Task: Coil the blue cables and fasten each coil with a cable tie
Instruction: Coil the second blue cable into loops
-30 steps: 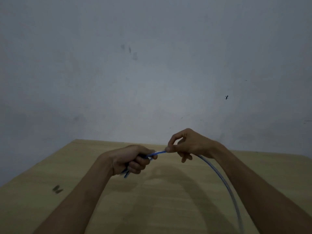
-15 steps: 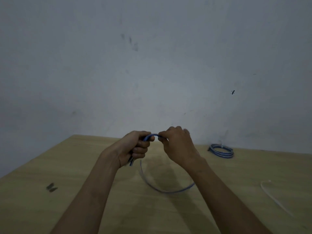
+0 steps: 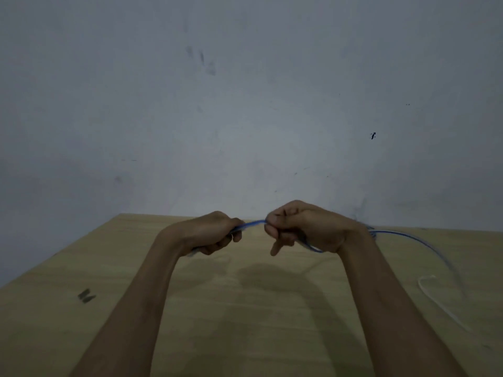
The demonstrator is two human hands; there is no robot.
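Both hands up over the tabletop point(image 3: 245, 330), close to each other but not touching. Left hand point(image 3: 215, 233): grip closed into a fist round the blue cable point(image 3: 251, 223), several strands look bunched inside it, a pale bit pokes out below the fist, too blurred to tell what. Right hand point(image 3: 302, 227): grip also closed on the cable, thumb and curled fingers pinching it, one finger sticking down loose. A short stretch of cable bridges the gap between the two fists, slightly bowed upward. More cable shows under the right palm, and a long run comes out behind the right wrist, sweeps right and curves down toward the tabletop; motion-blurred there, can't tell whether it touches the wood. White cable tie point(image 3: 435, 304) lies flat on the tabletop at the right, well apart from both hands, just beside the right forearm. Dark mark point(image 3: 86, 295) on the wood at the left. Grey wall point(image 3: 245, 104) behind, smudged, with a small black speck point(image 3: 373, 135) at the right. Dim lighting, arm shadows on the wood.
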